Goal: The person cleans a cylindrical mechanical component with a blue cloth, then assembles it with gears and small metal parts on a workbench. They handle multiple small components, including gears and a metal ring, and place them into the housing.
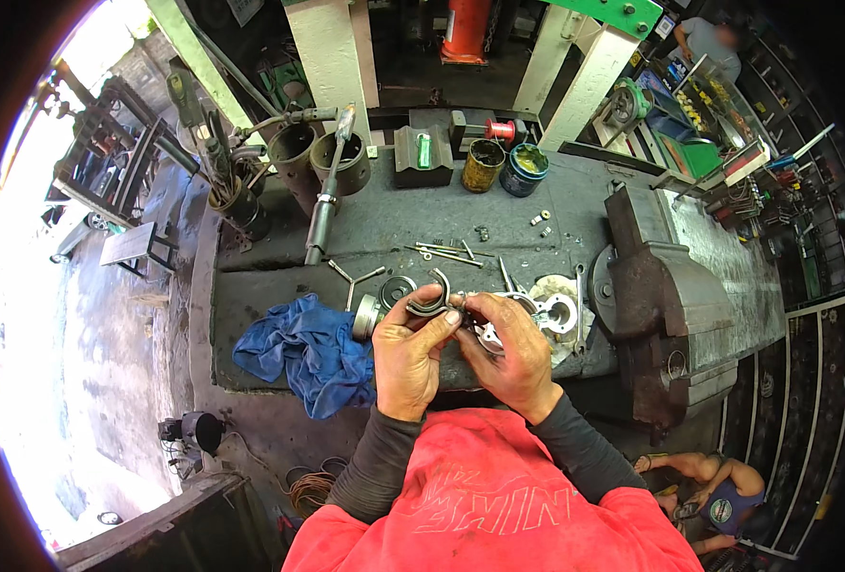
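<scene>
Above the near edge of the workbench (270, 286), my left hand (408, 362) pinches curved metal half-rings (429, 303) that look like bearing shells. My right hand (518, 348) is closed at their right end, fingertips close to my left thumb; exactly what it grips is hidden. Just left of my left hand sit a short silver cylinder (365, 316) and a crumpled blue cloth (308, 353). A dark round ring (399, 289) lies behind it. Beyond my right hand, a light metal casting with round openings (558, 313) rests on a stained sheet, partly covered by my fingers.
A large bench vise (666, 305) stands at the right. Long bolts (451, 253) and a three-armed wrench (351, 281) lie mid-bench. Behind are a yellow can (483, 167), a blue can (525, 170) and a long metal shaft (322, 224). One person crouches lower right; another is at upper right.
</scene>
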A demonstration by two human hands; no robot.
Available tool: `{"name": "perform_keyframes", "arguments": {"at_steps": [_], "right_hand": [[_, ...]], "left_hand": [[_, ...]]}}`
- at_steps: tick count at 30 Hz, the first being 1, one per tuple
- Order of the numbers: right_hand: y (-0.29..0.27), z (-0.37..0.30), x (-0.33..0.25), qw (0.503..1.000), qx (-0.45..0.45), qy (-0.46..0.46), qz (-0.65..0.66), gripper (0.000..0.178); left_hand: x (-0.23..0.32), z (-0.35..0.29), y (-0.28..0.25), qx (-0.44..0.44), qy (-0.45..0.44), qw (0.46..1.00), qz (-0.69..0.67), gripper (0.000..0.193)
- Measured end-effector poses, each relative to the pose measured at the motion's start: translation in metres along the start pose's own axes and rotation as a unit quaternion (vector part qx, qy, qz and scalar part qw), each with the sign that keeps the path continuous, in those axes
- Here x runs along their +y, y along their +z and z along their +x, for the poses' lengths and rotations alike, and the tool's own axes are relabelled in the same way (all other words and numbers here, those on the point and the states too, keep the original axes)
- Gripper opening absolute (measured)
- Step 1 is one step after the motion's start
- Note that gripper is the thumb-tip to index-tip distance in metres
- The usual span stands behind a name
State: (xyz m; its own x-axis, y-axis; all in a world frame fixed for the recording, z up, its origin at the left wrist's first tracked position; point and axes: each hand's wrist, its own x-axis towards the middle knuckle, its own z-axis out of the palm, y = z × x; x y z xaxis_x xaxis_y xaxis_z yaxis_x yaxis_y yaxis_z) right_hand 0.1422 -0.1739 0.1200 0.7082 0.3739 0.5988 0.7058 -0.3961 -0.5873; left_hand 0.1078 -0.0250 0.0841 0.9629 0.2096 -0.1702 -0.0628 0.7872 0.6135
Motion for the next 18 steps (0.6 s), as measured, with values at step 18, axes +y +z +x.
{"name": "perform_keyframes", "arguments": {"at_steps": [18], "right_hand": [[0.003,-0.001,0.027,0.998,0.038,-0.040,-0.027,0.054]], "left_hand": [[-0.008,0.009,0.020,0.039,-0.032,0.998,0.039,0.048]]}}
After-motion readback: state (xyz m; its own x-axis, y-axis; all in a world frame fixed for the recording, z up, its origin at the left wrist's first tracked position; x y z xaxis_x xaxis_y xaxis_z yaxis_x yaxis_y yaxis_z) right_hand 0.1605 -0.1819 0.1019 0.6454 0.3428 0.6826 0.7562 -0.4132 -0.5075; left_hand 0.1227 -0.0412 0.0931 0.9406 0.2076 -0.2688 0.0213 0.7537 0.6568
